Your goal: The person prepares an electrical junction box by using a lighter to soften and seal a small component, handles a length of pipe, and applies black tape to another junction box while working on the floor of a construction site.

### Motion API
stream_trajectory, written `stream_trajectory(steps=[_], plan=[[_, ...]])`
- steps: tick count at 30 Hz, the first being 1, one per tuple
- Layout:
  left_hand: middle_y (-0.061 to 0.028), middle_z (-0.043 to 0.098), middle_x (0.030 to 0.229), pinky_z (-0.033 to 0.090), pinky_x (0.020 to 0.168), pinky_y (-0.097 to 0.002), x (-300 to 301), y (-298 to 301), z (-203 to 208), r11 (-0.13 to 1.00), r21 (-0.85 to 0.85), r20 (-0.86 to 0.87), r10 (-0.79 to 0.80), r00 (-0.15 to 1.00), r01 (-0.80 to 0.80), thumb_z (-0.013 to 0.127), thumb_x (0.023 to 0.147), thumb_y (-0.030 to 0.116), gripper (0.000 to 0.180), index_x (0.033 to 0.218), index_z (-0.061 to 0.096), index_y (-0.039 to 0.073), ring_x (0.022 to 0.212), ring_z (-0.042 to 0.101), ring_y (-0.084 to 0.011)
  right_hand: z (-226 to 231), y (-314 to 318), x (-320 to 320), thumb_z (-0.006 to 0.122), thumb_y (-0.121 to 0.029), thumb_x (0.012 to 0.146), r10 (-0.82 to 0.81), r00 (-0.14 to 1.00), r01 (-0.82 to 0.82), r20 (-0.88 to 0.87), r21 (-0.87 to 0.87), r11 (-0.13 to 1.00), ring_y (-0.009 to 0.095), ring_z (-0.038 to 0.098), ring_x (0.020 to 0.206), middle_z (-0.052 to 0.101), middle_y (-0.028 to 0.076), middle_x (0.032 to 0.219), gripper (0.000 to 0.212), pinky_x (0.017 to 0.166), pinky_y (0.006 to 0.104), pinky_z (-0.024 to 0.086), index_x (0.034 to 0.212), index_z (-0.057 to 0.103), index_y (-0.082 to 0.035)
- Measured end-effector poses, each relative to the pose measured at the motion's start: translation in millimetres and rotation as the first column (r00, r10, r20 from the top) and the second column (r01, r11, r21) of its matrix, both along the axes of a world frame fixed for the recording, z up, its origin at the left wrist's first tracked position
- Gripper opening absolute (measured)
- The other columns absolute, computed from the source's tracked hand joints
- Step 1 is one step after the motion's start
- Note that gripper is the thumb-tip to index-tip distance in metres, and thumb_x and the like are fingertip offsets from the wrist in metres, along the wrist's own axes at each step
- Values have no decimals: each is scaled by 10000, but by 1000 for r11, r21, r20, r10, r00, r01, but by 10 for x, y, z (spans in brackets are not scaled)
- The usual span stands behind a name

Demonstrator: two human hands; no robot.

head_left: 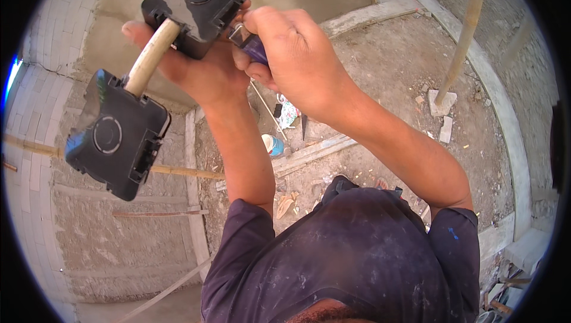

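Your left hand (208, 76) grips the upper black box (205, 5) and your right hand (297, 55) clasps a purple lighter (256, 49) beside it (no flame visible), so lighting it could singe you, while the lower black box (119, 135), weighing on the pale stick (150, 61), could twist your hold.

Building site: rubble-strewn dirt floor (398, 67), propped pole (463, 34), bare block wall (30, 112)
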State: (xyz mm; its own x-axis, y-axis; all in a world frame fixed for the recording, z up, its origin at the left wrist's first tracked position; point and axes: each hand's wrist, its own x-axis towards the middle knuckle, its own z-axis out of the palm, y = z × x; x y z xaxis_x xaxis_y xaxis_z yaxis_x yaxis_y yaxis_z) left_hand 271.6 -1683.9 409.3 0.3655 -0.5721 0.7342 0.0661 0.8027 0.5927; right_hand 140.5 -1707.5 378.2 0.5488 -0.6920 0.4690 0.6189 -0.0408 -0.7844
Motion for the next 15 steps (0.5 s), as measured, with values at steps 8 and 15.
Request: stream_trajectory(steps=[8, 15], plan=[[-179, 669, 1198, 559, 854, -513, 244, 138, 39, 934, 18, 40, -357, 933, 356, 437, 954, 701, 794, 1320, 563, 7, 1017, 667, -357, -154, 30, -51, 381, -400, 1045, 132, 991, -132, 15, -24, 991, 86, 446, 501, 497, 13, 573, 499, 483, 258, 357, 806, 600, -20], [-126, 677, 1087, 555, 658, -365, 655, 583, -787, 934, 255, -274, 317, 908, -249, 433, 994, 650, 723, 1288, 576, 5, 897, 675, -242, -1409, -116, 56, 435, -357, 1084, 380, 902, -319, -204, 279, 906, 48, 464, 531, 523, -1, 718, 338, 461, 211, 384, 1212, 542, -63]])
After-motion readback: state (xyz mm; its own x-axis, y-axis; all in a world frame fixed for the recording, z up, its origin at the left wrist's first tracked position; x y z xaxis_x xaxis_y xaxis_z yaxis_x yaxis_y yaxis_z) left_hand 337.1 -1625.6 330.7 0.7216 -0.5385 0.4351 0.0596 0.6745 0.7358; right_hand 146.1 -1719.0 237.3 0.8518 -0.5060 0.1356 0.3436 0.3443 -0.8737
